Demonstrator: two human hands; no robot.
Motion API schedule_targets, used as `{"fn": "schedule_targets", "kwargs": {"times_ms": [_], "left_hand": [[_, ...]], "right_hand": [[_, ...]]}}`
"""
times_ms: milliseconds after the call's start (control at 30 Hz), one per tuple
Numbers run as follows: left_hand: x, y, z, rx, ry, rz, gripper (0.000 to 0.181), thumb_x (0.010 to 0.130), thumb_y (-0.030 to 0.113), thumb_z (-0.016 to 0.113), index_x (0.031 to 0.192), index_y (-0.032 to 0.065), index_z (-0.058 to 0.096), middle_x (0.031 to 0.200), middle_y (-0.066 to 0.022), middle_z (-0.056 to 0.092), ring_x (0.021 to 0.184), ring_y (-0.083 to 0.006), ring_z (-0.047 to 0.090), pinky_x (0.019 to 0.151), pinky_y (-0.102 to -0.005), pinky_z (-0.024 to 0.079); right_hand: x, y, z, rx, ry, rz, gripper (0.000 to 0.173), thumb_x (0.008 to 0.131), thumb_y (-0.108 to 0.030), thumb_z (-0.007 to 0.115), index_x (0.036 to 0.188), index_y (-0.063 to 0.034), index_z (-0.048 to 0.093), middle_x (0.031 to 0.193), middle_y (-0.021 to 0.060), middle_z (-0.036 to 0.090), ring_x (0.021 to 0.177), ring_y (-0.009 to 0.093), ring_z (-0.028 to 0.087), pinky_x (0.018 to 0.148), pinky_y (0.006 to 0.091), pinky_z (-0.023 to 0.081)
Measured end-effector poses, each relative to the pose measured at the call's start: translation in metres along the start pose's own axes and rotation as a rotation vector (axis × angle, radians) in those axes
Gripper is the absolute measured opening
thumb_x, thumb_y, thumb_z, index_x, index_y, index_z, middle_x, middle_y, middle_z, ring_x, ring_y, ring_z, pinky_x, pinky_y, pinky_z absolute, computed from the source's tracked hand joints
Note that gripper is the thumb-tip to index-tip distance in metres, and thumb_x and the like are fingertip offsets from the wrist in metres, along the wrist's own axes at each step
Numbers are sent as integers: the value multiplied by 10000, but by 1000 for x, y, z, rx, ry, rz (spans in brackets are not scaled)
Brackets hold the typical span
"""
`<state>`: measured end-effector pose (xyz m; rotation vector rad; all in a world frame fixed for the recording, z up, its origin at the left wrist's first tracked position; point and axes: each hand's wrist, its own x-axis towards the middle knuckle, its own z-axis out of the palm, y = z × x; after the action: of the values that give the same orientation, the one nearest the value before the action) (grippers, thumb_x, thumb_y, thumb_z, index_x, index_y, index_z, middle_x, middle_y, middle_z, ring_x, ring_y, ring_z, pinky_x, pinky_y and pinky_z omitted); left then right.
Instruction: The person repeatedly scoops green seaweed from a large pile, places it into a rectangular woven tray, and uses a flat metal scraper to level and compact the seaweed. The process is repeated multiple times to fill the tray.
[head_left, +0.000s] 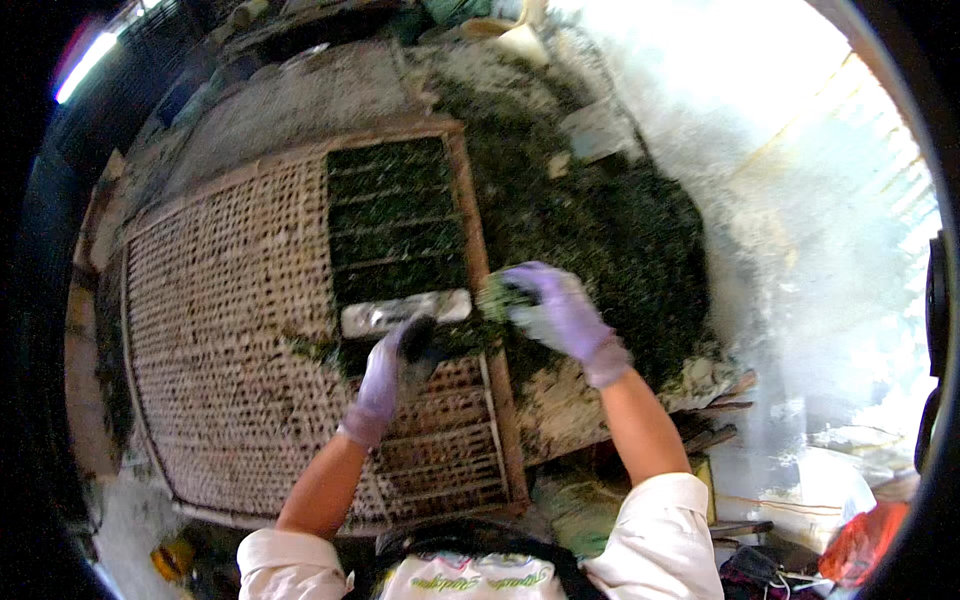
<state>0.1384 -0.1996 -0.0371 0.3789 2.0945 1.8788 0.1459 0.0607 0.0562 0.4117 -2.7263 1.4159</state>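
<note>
A woven bamboo drying rack (232, 300) in a wooden frame lies before me. Strips of dark green leafy material (394, 217) cover its upper right part. A whitish translucent flat strip (375, 316) lies across the rack just below them. My left hand (390, 367), in a purple-and-black glove, is at the lower edge of this strip; blur hides whether the fingers grip it. My right hand (551, 304), gloved alike, is raised by the rack's right rail, fingers curled around a clump of green material (495, 300).
A large heap of dark green material (637, 247) lies right of the rack, with a pale flat piece (596, 129) on its far side. Wooden sticks (709, 435) jut out at lower right, near a red plastic bag (862, 544). A yellow object (172, 559) is at lower left.
</note>
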Motion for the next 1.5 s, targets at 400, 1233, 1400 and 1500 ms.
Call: {"fn": "schedule_targets", "kwargs": {"times_ms": [400, 1233, 1400, 1500], "left_hand": [[-36, -58, -76, 654, 403, -76, 510, 706, 152, 724, 1157, 49, 509, 1077, -170, 565, 981, -305, 537, 810, -405, 460], [-41, -23, -68, 1227, 546, 16, 570, 541, 171, 741, 1087, 172, 578, 1120, -82, 551, 1094, -293, 452, 998, -471, 289], [-19, -50, -44, 1654, 261, -427, 1012, 675, 742, 529, 1437, 219, 116, 1461, -141, 204, 1338, -302, 193, 1104, -501, 95], [-23, -45, -72, 1372, 401, -705, 1074, 631, 688, 621, 1439, 195, 114, 1480, -107, 171, 1352, -281, 174, 1098, -490, 124]], "right_hand": [[-1, 56, 113, -447, -8, -34, 512, 621, -118, 712, 1111, -152, 568, 1112, 129, 529, 1041, 334, 509, 929, 468, 376], [-13, 51, 88, -477, 273, -75, 266, 685, -259, 698, 935, -190, 635, 1054, 88, 570, 979, 323, 521, 909, 490, 375], [-18, 68, 116, -637, 58, 1, 315, 657, -240, 707, 964, -200, 647, 1274, 121, 484, 1210, 368, 388, 1000, 519, 298], [-22, 76, 111, -666, 79, 32, 344, 633, -313, 741, 955, -224, 659, 1318, 137, 448, 1232, 395, 361, 1020, 536, 264]]}}
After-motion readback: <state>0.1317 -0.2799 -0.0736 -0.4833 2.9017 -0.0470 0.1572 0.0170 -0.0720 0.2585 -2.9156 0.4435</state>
